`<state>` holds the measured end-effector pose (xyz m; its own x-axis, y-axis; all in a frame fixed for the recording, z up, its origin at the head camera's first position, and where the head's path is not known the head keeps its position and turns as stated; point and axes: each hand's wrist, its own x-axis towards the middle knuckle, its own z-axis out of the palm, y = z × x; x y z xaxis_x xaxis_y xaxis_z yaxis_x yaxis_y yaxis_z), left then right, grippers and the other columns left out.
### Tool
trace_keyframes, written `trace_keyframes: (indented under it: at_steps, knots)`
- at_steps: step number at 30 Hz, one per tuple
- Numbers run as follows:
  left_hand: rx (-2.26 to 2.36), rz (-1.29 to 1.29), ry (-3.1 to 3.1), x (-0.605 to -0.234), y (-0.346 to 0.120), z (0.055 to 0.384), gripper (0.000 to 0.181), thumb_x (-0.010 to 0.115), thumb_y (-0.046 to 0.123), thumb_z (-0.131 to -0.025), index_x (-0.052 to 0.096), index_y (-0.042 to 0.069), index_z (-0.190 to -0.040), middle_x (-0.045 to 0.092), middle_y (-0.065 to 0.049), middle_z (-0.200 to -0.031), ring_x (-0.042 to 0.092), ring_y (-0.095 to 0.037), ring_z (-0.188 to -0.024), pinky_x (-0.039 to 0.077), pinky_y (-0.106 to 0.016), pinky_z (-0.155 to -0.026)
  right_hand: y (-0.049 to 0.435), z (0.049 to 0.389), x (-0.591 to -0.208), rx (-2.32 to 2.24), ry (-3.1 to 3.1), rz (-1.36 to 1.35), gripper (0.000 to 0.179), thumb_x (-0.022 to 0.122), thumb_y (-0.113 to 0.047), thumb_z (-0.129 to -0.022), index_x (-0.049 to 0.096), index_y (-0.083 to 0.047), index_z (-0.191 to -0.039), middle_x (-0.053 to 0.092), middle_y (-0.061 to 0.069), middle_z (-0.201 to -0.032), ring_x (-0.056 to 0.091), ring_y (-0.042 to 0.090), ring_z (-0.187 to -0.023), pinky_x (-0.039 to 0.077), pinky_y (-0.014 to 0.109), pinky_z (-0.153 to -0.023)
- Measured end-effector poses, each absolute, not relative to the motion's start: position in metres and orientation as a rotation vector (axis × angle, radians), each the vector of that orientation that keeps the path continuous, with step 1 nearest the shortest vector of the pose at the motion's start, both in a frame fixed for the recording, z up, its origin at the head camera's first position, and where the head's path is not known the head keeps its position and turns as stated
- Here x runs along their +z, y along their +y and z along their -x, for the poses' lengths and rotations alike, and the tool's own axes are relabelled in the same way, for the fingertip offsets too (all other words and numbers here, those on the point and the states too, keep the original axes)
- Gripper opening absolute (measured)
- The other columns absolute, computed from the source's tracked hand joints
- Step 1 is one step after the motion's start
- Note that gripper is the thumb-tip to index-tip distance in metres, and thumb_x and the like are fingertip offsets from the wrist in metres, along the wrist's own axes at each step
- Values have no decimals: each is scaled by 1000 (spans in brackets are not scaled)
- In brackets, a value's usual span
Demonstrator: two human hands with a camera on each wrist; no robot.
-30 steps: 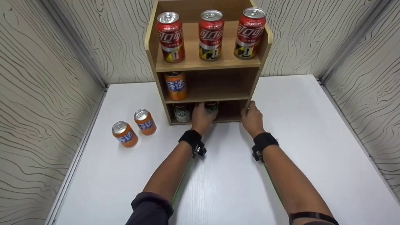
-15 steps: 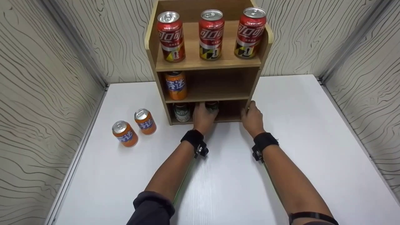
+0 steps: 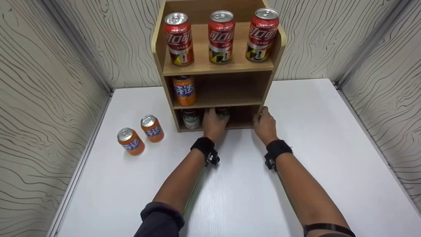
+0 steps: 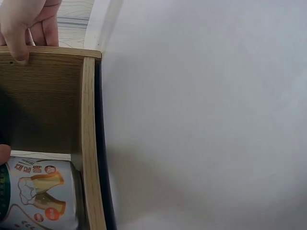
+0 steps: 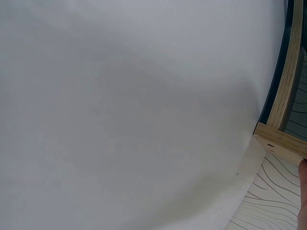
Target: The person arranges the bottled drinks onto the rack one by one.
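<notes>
A wooden shelf rack (image 3: pixel 218 68) stands at the back of the white table. In its bottom compartment my left hand (image 3: pixel 214 124) grips a dark green can (image 3: pixel 222 111), mostly hidden behind the fingers. The left wrist view shows a can (image 4: pixel 41 194) with beer glasses printed on its pale side, a fingertip at its edge. Left of that hand, a green and white can (image 3: pixel 191 119) stands upright in the same compartment. My right hand (image 3: pixel 265 126) holds the rack's right side panel near the bottom, thumb on the inner face and fingers outside.
Three red cola cans, including a middle one (image 3: pixel 221 38), stand on the top shelf. One orange soda can (image 3: pixel 185 91) is at the left of the middle shelf. Two more, a nearer can (image 3: pixel 131 142) and a farther can (image 3: pixel 152 129), stand on the table (image 3: pixel 243 197) left of the rack.
My left hand and forearm have shifted very slightly to the right, still gripping the can. My right hand keeps its hold on the side panel.
</notes>
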<state>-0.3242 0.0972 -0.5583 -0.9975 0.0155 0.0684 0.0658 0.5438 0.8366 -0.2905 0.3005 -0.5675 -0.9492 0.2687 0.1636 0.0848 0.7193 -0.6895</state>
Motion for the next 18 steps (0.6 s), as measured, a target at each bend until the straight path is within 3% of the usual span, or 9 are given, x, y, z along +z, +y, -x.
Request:
trace_keyframes:
  at_steps: [9,15,18]
  knots:
    - [-1508,88,-2707,-559,94,326,55,84,30,-90,61,5,-134,72,-12,-108,69,-28,-103,59,-43,-93,300,290,-569,1054,-2663,283,34,51,-16,-107,50,7,-132,70,30,-115,73,43,-102,60,53,-83]
    - [-1495,137,-2695,-561,93,328,61,82,30,-91,58,6,-142,73,-14,-105,70,-29,-98,59,-44,-90,300,290,-570,1024,-2661,289,34,53,-15,-107,50,7,-131,70,30,-115,72,44,-102,60,54,-84]
    - [-1495,147,-2682,-561,93,328,68,83,29,-91,53,7,-148,73,-16,-112,71,-31,-104,59,-45,-95,300,290,-569,1017,-2663,284,34,53,-16,-107,49,7,-132,69,30,-116,72,45,-103,59,55,-84]
